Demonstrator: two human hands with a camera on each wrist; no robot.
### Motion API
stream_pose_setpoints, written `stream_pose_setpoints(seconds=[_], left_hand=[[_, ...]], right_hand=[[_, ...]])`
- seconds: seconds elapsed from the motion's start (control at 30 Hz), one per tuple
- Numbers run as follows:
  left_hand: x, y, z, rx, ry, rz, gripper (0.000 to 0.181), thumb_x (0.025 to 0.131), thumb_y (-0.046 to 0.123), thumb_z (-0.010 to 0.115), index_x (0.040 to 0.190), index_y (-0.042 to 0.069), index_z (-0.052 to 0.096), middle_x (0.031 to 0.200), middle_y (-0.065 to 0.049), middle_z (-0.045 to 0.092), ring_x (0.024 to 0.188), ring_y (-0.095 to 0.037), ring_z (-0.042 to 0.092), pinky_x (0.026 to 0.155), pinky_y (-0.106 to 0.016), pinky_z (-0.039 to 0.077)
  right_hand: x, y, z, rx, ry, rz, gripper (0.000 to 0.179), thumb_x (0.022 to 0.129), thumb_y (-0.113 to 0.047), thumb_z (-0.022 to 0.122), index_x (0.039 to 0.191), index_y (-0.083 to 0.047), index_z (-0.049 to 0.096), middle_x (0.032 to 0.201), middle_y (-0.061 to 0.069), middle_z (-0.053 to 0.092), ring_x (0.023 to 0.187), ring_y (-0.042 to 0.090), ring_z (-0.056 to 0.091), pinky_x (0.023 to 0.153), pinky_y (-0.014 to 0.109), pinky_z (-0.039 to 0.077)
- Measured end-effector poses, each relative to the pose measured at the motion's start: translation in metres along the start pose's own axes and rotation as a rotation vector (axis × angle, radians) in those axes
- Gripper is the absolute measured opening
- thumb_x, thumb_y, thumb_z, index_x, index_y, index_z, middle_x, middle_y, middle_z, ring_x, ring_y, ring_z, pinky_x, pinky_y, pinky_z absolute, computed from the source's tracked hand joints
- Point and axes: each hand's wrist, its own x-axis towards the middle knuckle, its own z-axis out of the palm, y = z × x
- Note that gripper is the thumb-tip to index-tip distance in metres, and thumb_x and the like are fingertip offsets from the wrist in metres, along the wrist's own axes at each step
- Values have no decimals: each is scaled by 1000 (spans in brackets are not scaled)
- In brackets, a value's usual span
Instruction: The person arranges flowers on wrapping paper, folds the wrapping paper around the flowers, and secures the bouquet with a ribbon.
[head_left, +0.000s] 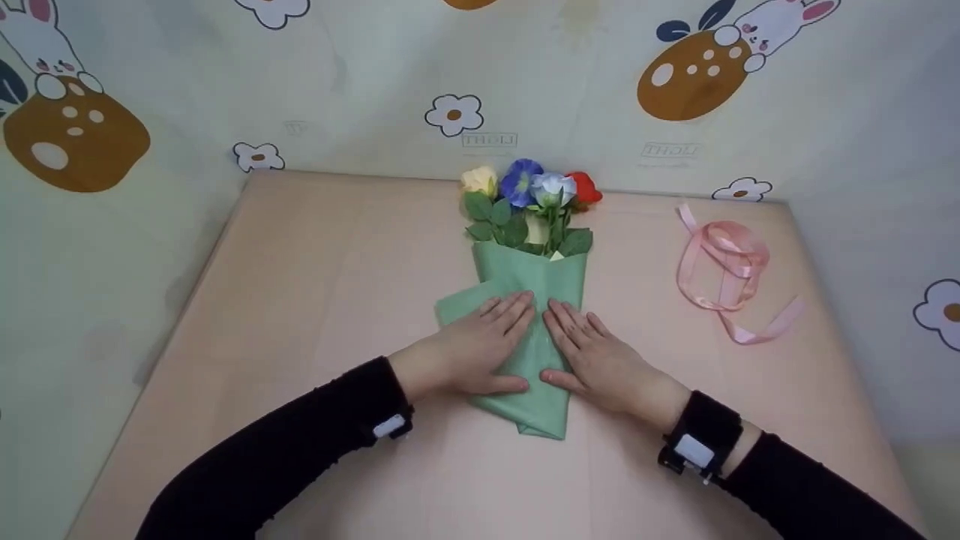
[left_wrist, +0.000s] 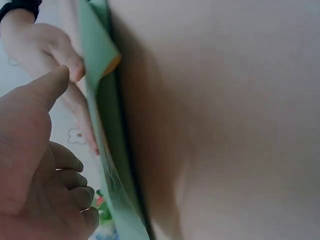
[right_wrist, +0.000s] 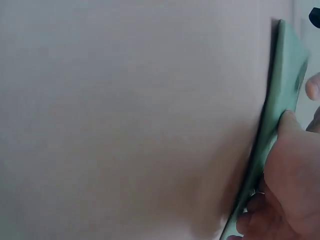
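Green wrapping paper (head_left: 551, 409) is folded around a bouquet of flowers lying on the table, narrow end toward me. Out of its top come a cream rose (head_left: 480, 181), a blue flower (head_left: 520, 182), a pale blue flower (head_left: 553, 189), a red flower (head_left: 585, 189) and green leaves. My left hand (head_left: 480, 345) lies flat on the left half of the paper, fingers straight and pointing up toward the blooms. Opposite it, my right hand (head_left: 600, 360) presses the right side with extended fingers. The left wrist view shows a loose paper edge (left_wrist: 102, 55) standing off the table.
A loosely coiled pink ribbon (head_left: 739, 266) lies on the right part of the table (head_left: 337, 255). Behind the table hangs a pale backdrop (head_left: 360, 90) printed with flowers and rabbits. Both wrists carry black straps with small cameras.
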Motion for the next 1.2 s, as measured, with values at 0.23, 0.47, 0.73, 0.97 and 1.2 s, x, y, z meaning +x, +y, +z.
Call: stream_pose_setpoints(seconds=[0.23,0.47,0.73,0.97,1.2], left_hand=[[6,-4,11,-34,-107,-74,133,93,84,62,172,-6,4,178,-30,-7,167,-42,-4,135,-47,11],[11,-2,13,68,-123,-132,156,76,99,64,171,-8,0,178,-31,-4,168,-42,-1,134,-46,16],[15,-1,12,104,-166,-205,165,67,106,61,171,-4,-5,178,-30,-10,167,-44,-6,134,-51,15],[20,-2,10,146,-186,-279,173,58,110,60,172,0,-7,177,-34,-10,166,-46,-7,134,-53,16],[23,-6,4,116,-225,-315,176,55,111,62,172,-1,-8,178,-31,-9,167,-45,-7,134,-55,15]], right_hand=[[5,4,1,-2,-7,8,103,109,-65,52,170,9,14,179,28,9,167,43,11,129,66,21],[14,20,-8,-28,-39,90,141,87,-91,62,171,8,6,180,28,0,168,42,4,132,64,14],[25,38,-18,-49,-65,88,162,69,-96,75,171,8,3,180,29,-3,168,44,1,132,64,15],[32,43,-23,-49,-103,94,165,67,-96,76,171,8,0,179,31,-6,167,44,-1,131,65,17],[36,40,-22,-74,-109,89,165,67,-96,75,170,10,0,178,32,-6,167,47,-2,131,66,17]])
